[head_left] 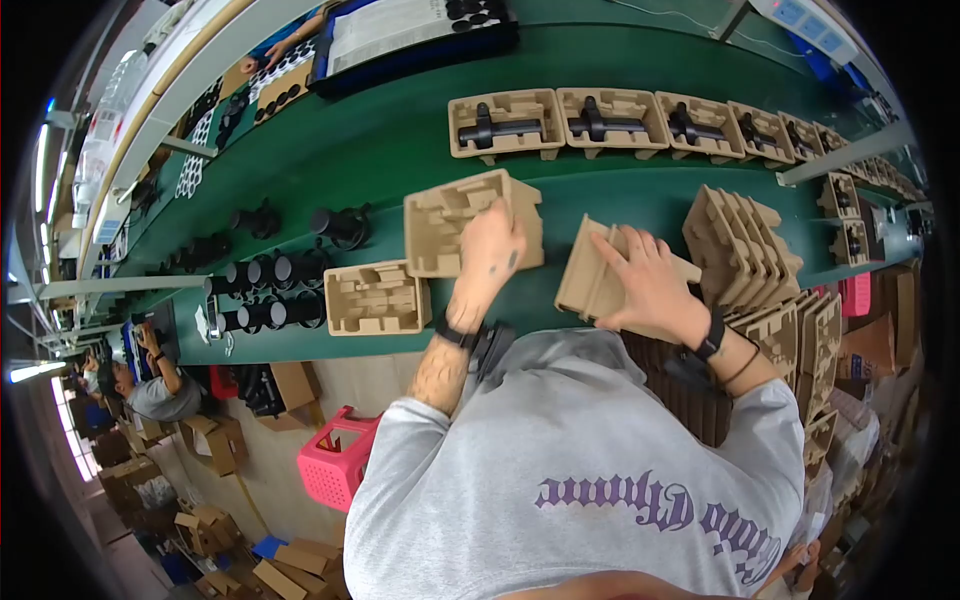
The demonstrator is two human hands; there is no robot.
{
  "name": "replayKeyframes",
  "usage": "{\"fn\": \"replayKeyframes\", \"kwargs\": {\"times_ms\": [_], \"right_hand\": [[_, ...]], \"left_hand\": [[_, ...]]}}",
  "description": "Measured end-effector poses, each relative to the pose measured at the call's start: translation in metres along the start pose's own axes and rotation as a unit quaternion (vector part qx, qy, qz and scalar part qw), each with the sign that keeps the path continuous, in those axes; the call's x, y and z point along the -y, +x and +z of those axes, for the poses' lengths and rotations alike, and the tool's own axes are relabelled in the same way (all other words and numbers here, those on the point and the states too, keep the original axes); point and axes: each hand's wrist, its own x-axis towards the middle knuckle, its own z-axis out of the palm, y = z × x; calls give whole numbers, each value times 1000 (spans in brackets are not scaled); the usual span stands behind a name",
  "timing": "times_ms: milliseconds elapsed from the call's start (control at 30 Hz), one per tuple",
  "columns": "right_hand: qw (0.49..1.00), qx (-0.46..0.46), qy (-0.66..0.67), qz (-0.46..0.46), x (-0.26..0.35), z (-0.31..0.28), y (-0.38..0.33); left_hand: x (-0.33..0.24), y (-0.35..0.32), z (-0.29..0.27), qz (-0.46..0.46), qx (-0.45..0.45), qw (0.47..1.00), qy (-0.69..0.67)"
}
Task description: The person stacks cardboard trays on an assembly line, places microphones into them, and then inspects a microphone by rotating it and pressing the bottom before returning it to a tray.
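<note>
So we've got two of those moulded pulp trays in our hands right now. Our left hand is curled over the top edge of one tan tray, fingers hooked over its rim, holding it tipped up off the green tabletop so the hollowed side faces us. It's that rough, matte, egg-carton kind of fibre, pale brown, with blocky pockets and ridges pressed into it. Our right hand lies spread flat, fingers splayed, on the smooth ribbed back of a second tray, which leans at a tilt just beside the first, near the front edge of the tabletop.

A third empty tray lies flat just left of our left hand, pockets up. On our right there's a nested stack of trays standing on edge, fanned like cards, with more piled below it. Further back, a row of filled trays runs across the tabletop, each with a black, hard-looking T-shaped part seated in its recess. To the left sit loose black cylindrical parts, glossy with round ends. Down below the tabletop edge there's a pink plastic basket with a lattice wall, and cardboard boxes on the floor.
</note>
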Motion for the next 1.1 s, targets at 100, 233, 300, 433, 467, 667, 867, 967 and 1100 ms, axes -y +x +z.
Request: {"fn": "replayKeyframes", "kwargs": {"times_ms": [100,233,300,433,467,667,867,967,1100], "right_hand": [[999,18,3,-51,-19,-1,2],[996,89,11,-21,-31,-17,-23],[991,132,-8,2,-37,-26,-38],[995,95,-1,1,-67,-17,-66],[996,94,1,4,-71,-20,-63],[985,164,-1,-49,-92,-22,-51],[989,140,-12,-51,-79,-16,-58],[989,124,-22,-81,-57,-31,-43],[989,112,13,-96,-14,-84,-49]], "left_hand": [[56,25,79,21,6,998,64],[74,27,112,3,45,991,123],[76,19,109,4,24,991,128],[9,-4,56,-4,11,1000,16],[-7,-15,45,-11,98,987,-128],[-55,-52,79,-108,435,789,-419],[-36,-59,95,-122,351,797,-476],[-43,-64,69,-104,341,818,-452],[-37,-83,-23,-103,244,795,-546]]}}
